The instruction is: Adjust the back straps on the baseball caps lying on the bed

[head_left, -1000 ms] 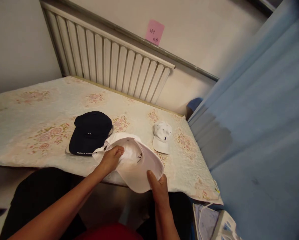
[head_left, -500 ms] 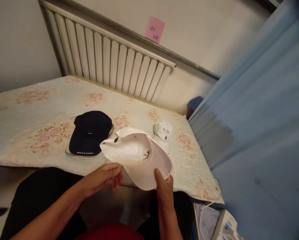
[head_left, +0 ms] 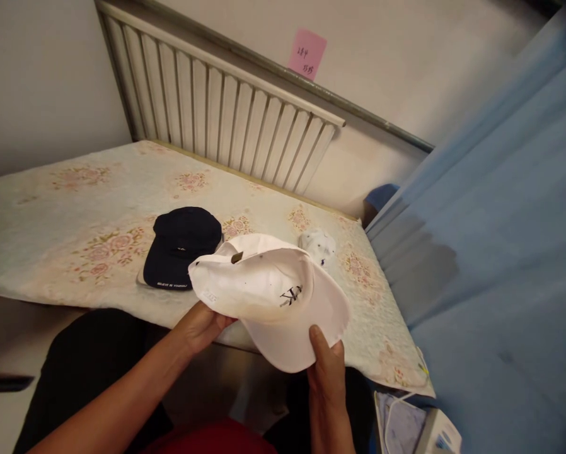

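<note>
A white baseball cap (head_left: pixel 249 287) hangs tilted above the near edge of the bed, its hollow side towards me and a dark logo at its front. My right hand (head_left: pixel 328 366) grips the brim, thumb on top. Under the lower edge of the crown, my left hand (head_left: pixel 205 328) holds the cap from below; most of its fingers are hidden. To the left lies a navy baseball cap (head_left: pixel 183 246) with white lettering on its brim, over the edge of something pale. A smaller white cap (head_left: pixel 318 244) sits behind the held one, partly covered by it.
The bed (head_left: pixel 122 195) has a pale floral cover. Behind it stand a white radiator (head_left: pixel 226 107) and a wall with a pink note (head_left: pixel 307 55). A blue curtain (head_left: pixel 500 221) hangs at the right, above a white box (head_left: pixel 438 432) and a cable.
My left hand has gone from beside the white baseball cap to under its crown. The cap has turned a little, showing more of its inside. The view has shifted slightly.
</note>
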Demonstrator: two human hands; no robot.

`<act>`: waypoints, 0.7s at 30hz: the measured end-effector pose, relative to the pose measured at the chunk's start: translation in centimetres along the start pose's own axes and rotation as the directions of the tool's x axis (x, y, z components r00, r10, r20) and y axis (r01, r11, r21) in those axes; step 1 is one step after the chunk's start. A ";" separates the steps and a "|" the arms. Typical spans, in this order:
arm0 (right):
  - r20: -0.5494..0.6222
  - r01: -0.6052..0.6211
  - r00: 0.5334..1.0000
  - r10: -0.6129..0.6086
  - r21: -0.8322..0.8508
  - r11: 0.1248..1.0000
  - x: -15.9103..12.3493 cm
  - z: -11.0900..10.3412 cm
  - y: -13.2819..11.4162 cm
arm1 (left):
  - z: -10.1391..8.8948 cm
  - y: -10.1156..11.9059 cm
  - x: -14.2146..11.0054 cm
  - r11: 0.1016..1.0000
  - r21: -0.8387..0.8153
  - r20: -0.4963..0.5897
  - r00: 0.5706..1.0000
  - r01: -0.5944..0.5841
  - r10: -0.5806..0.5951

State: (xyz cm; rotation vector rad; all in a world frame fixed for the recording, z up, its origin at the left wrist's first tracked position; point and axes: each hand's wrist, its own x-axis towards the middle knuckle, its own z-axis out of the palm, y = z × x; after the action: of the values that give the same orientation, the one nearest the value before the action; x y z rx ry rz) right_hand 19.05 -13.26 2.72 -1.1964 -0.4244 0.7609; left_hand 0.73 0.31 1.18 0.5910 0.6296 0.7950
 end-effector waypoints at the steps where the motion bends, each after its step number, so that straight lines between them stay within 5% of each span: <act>1: 0.001 -0.001 1.000 0.001 -0.004 1.000 -0.1 0.1 -0.1 | 0.0 0.0 0.0 1.000 -0.003 -0.005 1.000 0.000 0.000; 21: -0.028 -0.023 0.999 0.024 0.024 0.999 -0.1 0.0 -0.1 | 0.6 0.2 -0.5 0.999 0.027 -0.006 0.999 -0.033 0.033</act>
State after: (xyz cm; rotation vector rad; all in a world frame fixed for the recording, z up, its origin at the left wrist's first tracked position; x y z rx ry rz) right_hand 18.98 -13.33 2.81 -1.1906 -0.3775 0.7665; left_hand 0.74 -0.10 1.87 0.6250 0.6386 0.8202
